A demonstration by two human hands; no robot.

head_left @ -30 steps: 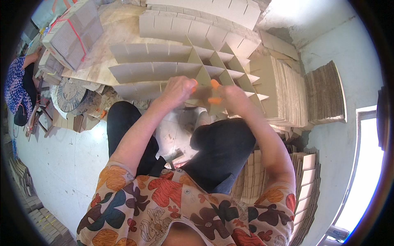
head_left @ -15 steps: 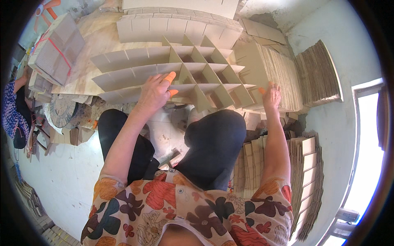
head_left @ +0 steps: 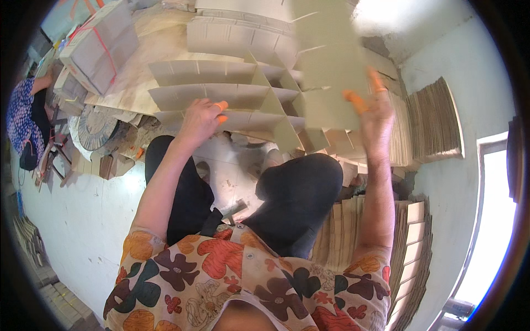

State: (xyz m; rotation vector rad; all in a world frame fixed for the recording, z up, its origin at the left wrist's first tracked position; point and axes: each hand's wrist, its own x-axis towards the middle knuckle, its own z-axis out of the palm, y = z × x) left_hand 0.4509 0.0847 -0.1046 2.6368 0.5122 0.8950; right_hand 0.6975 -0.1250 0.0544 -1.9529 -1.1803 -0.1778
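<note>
A half-assembled cardboard divider grid (head_left: 234, 94) stands on the work surface before me, its slotted strips crossing one another. My left hand (head_left: 201, 121), with orange finger covers on thumb and finger, pinches the top edge of its nearest long strip. My right hand (head_left: 378, 121), also with orange covers, grips a loose slotted cardboard strip (head_left: 328, 71) by its right edge. That strip is raised upright over the right end of the grid, hiding part of it and slightly blurred by motion.
Flat cardboard strips (head_left: 240, 38) are stacked behind the grid. More stacks (head_left: 436, 124) stand at the right wall and beside my right knee (head_left: 408, 259). A strapped carton (head_left: 102, 49) lies at the far left, near another person (head_left: 30, 121). A round stool (head_left: 94, 129) stands there.
My right hand has lifted a slotted strip from the stack on the right and brought it over the grid. My left hand stays at the near strip. The whole view has shifted slightly.
</note>
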